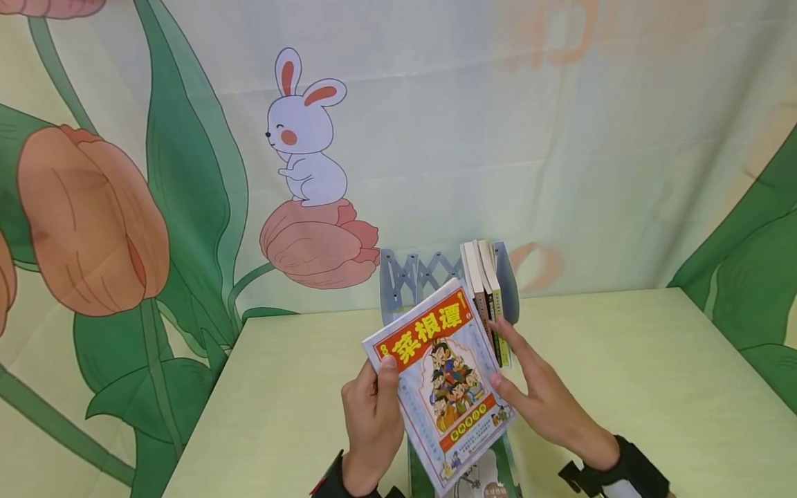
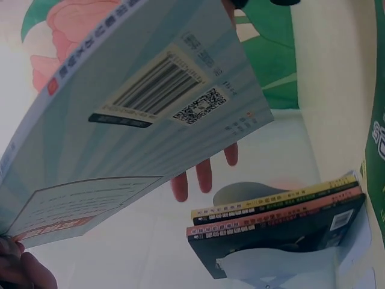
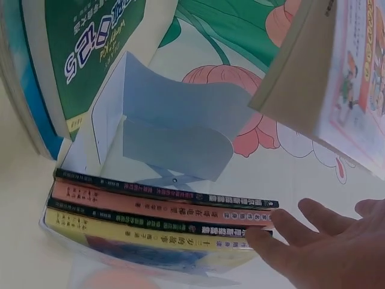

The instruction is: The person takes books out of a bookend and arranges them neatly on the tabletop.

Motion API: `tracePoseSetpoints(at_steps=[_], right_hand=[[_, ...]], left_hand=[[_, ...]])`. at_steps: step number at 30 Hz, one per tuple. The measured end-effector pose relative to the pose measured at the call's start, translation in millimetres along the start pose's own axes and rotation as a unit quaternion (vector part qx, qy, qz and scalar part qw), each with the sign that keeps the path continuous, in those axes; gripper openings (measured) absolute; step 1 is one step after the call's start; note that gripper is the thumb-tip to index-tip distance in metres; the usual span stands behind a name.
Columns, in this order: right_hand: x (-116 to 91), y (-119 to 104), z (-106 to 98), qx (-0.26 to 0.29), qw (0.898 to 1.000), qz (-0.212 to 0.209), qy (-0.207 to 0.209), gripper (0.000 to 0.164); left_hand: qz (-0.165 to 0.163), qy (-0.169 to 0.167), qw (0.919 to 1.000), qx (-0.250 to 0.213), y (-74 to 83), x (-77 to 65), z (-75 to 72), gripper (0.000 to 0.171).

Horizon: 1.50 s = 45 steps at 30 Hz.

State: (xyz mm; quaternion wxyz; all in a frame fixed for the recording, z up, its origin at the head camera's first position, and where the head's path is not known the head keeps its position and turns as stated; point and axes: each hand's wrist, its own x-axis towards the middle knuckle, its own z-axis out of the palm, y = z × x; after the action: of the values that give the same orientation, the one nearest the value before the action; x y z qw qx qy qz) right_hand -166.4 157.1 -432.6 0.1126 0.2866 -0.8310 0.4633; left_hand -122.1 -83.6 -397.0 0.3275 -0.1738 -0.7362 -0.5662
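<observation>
A comic-style book (image 1: 445, 394) with a red title band is held tilted over the table. My left hand (image 1: 373, 422) grips its left edge, thumb on the front cover. In the left wrist view the back cover (image 2: 126, 144) shows a barcode and a QR code. Beside the book's right edge is my right hand (image 1: 554, 404), fingers extended; whether the thumb touches the edge I cannot tell. In the right wrist view, the right hand's fingers (image 3: 289, 232) are near the ends of several upright books (image 3: 162, 211). Those stand at the right side of a blue-grey expandable bookend (image 1: 389, 283).
Under the held book, partly hidden, lies a green-covered book (image 1: 510, 463), with further books beneath it in the right wrist view. A pale yellow table (image 1: 623, 360) extends to both sides. Behind it hangs a cloth (image 1: 436, 138) printed with a rabbit and tulips.
</observation>
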Motion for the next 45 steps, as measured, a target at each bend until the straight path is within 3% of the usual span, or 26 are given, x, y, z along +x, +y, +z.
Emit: tracePoseSetpoints(at_steps=[3,5,10,12,15,28,36,45], right_hand=[[0,0,-1,0.061,0.998,-0.001,-0.028,0.075],[0,0,-2,0.124,0.991,0.003,-0.055,0.072],[0,-1,-5,0.283,0.951,0.023,-0.122,0.065],[-1,-2,-5,0.319,0.937,0.035,-0.139,0.063],[-2,-2,-4,0.339,0.927,0.054,-0.15,0.061],[-7,-7,-3,0.321,0.936,0.072,-0.128,0.056],[-12,-15,0,0.278,0.956,0.071,-0.066,0.054],[-16,-17,1,0.261,0.963,0.063,-0.025,0.052]], left_hand=[[-0.021,-0.005,0.9993,-0.029,2.5,0.0,0.1,0.026],[-0.038,-0.008,0.9983,-0.044,3.8,0.0,0.1,0.026],[-0.098,-0.016,0.9921,-0.077,4.9,0.6,-0.1,0.028],[-0.125,-0.021,0.9879,-0.09,4.9,0.5,-0.2,0.028],[-0.159,-0.027,0.9809,-0.109,3.9,0.4,-0.2,0.03],[-0.265,-0.037,0.9463,-0.181,-8.6,1.4,-0.9,0.046],[-0.278,-0.038,0.9421,-0.184,-11.2,1.6,0.6,0.048],[-0.279,-0.051,0.9413,-0.182,-12.0,0.9,2.0,0.05]])
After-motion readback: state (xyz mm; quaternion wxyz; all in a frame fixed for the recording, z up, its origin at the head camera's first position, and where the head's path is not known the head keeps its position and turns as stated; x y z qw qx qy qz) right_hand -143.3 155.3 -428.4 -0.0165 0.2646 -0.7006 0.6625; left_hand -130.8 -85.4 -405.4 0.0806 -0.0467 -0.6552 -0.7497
